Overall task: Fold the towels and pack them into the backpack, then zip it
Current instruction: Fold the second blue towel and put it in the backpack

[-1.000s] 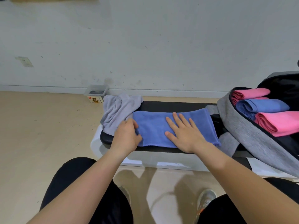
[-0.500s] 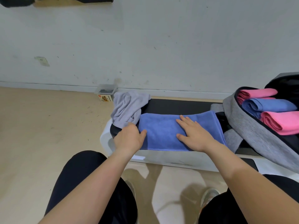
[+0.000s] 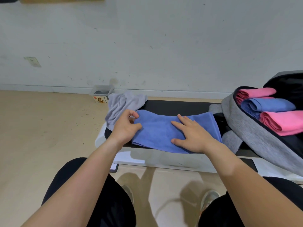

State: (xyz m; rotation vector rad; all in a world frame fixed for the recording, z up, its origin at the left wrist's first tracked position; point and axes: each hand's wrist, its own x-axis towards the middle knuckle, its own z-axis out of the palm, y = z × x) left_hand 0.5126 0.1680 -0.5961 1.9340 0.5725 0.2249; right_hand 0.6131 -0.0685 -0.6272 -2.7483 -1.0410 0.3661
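Observation:
A blue towel [image 3: 157, 128], folded into a long band, lies across the black bench top [image 3: 177, 107]. My left hand [image 3: 126, 126] pinches the towel's left end between thumb and curled fingers. My right hand [image 3: 191, 136] lies flat on the towel's right half, fingers straight and spread. A crumpled grey towel [image 3: 121, 104] sits at the bench's left end, just behind my left hand. To the right the grey backpack [image 3: 255, 131] lies open, holding a folded pink towel [image 3: 255, 93], a blue one [image 3: 268, 105] and another pink one [image 3: 283, 122].
A small clear box with an orange label [image 3: 101, 95] stands on the floor by the white wall. The bench has a white base [image 3: 164, 158]. My knees in black trousers and my shoes are below, over tan flooring.
My left hand has gone from resting at the towel's left end to pinching and slightly lifting that edge. My right hand stays flat on the towel. The camera has shifted a little.

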